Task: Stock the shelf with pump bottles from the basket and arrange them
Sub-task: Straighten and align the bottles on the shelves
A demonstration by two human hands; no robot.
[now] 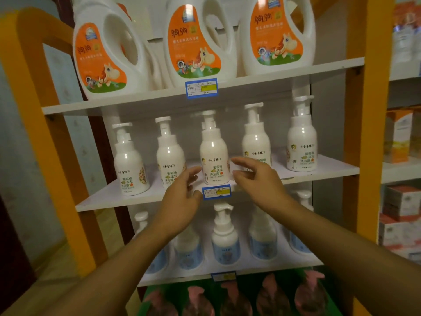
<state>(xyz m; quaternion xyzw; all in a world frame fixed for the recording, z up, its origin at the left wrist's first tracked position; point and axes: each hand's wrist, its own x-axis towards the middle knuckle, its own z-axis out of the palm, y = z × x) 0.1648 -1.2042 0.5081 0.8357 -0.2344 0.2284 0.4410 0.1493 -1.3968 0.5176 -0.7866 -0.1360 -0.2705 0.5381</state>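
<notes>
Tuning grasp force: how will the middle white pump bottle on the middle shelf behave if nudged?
The white plastic pump bottle with the orange-fruit label is tall with a narrow pump head, so it probably tips if pushed high. Its glossy rounded body looks slippery. It stands near the white shelf edge, so it could fall off.

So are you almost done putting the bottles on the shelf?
Nearly, it seems. Five pump bottles already stand in a row on the middle shelf. Both hands are open and hold nothing: the left hand and right hand sit either side of the centre bottle, probably straightening it. The leftmost bottle has its label turned sideways, so that may need fixing. The basket is out of view, so I can't tell whether more remain.
</notes>
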